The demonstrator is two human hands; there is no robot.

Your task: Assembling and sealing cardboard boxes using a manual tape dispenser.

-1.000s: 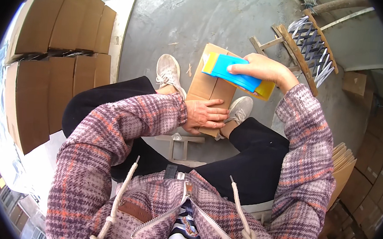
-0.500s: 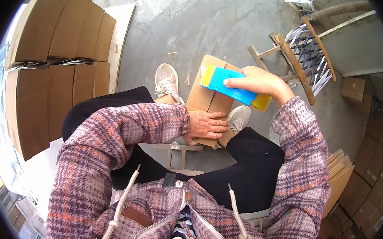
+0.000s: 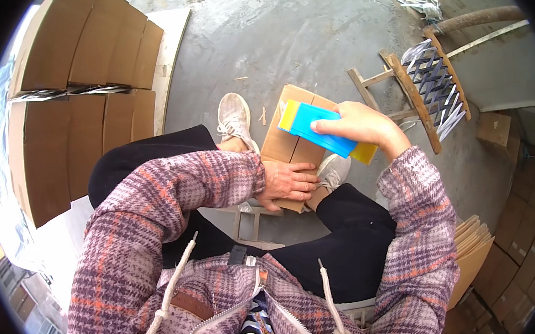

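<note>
Between my feet a brown cardboard box (image 3: 280,144) stands on the floor, with a seam running along its top. My left hand (image 3: 286,184) lies flat on its near end, fingers stretched out and pressing on the cardboard. My right hand (image 3: 354,125) is closed around a blue and yellow tape dispenser (image 3: 312,121), thumb on its blue side. The dispenser's left yellow end lies over the far part of the box top, and its other yellow end sticks out below my palm. Its underside is hidden, so I cannot tell whether it touches the box.
Stacked brown cartons (image 3: 55,31) stand at the left. A wooden stool with a woven strap seat (image 3: 431,79) lies tipped at the far right. Flattened cardboard (image 3: 472,246) leans by my right elbow, with more cartons (image 3: 524,218) beyond. Wood scraps (image 3: 263,116) lie near my left shoe (image 3: 234,117).
The whole view has shifted slightly. My right hand and the tape dispenser have tilted a little over the box. My left hand stays in place on the cardboard.
</note>
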